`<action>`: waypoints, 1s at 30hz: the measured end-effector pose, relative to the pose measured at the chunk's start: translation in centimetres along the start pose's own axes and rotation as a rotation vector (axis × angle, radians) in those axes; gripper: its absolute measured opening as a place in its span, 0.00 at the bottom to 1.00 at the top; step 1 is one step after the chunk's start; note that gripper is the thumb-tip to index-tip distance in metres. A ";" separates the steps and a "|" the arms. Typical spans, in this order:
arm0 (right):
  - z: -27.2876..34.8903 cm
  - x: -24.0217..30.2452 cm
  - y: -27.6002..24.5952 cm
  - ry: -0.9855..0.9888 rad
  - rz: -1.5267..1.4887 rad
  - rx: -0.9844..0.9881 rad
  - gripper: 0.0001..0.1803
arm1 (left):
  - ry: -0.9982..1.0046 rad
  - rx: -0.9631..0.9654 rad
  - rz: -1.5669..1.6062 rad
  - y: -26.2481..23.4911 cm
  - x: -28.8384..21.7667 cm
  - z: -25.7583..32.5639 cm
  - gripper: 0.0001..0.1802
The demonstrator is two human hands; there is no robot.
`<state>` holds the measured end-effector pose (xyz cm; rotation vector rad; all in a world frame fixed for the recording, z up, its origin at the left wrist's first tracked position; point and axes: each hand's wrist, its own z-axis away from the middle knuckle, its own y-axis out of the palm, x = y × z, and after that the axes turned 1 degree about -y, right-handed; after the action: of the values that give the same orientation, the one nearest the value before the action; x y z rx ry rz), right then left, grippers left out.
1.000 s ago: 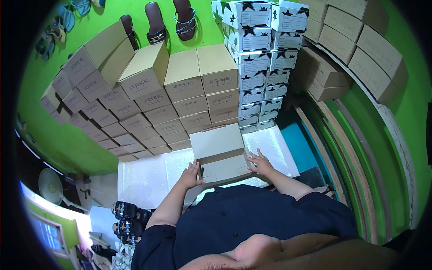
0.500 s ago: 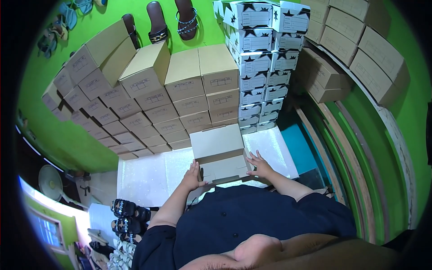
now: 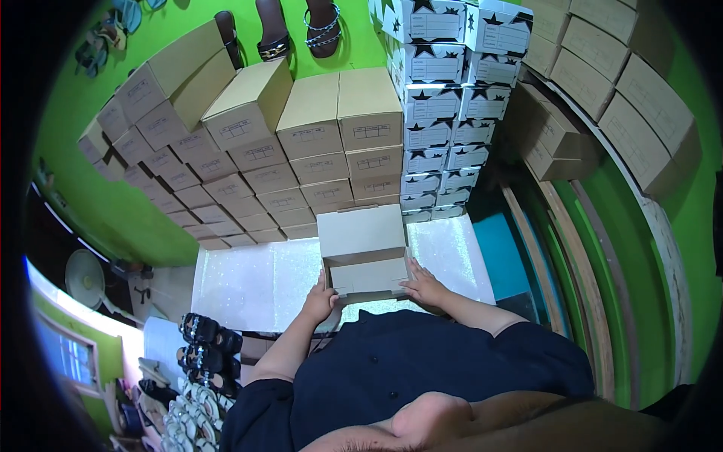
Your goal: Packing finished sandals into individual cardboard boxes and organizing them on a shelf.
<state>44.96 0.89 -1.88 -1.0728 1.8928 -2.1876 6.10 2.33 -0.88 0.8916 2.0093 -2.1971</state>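
At frame centre, the left hand (image 3: 320,301) and right hand (image 3: 424,286) each clamp their grip on a side of the pale open-lidded cardboard shoebox (image 3: 363,252) on the glittery white bench (image 3: 248,282)

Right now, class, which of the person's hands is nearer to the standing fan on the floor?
Left. The left hand grips the left side of the open cardboard box, the side towards the fan. The right hand holds the box's right side, farther away.

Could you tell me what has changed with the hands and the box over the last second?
Little: the left hand and right hand stay on the sides of the open cardboard box, shifting only slightly. The stacked boxes behind have not moved.
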 end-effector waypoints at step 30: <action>-14.9 30.4 7.5 -0.267 0.196 -0.122 0.33 | -0.420 -0.114 -0.514 -25.4 23.7 21.8 0.40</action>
<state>11.24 -2.49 5.25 -1.0832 1.9372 -1.7497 -32.05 -5.39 11.98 -0.1234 2.2763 -2.2004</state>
